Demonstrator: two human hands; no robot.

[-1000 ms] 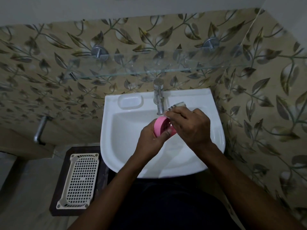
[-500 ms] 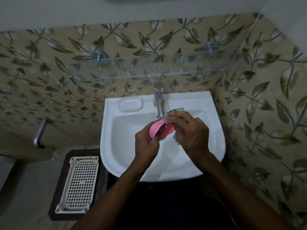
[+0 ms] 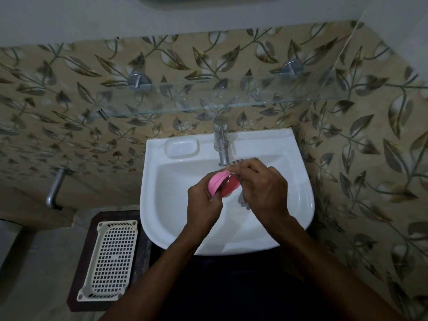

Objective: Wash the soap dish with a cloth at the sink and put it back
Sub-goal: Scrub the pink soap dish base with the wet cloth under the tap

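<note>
A pink soap dish (image 3: 222,185) is held on edge over the bowl of the white sink (image 3: 176,205), just below the tap spout. My left hand (image 3: 203,203) grips its left rim. My right hand (image 3: 261,188) holds a patterned cloth (image 3: 240,161) bunched in its fingers and presses it against the dish's inner side. Most of the cloth is hidden under my right hand; a bit of it hangs below the hand.
A chrome tap (image 3: 221,142) stands at the back of the sink, with a moulded soap recess (image 3: 181,147) to its left. A glass shelf (image 3: 208,105) juts out above. A cream perforated basket (image 3: 110,258) sits on a dark stand at lower left.
The dish has turned from facing me to more edge-on, and my right hand with the cloth has shifted slightly across it. Both hands stay under the tap.
</note>
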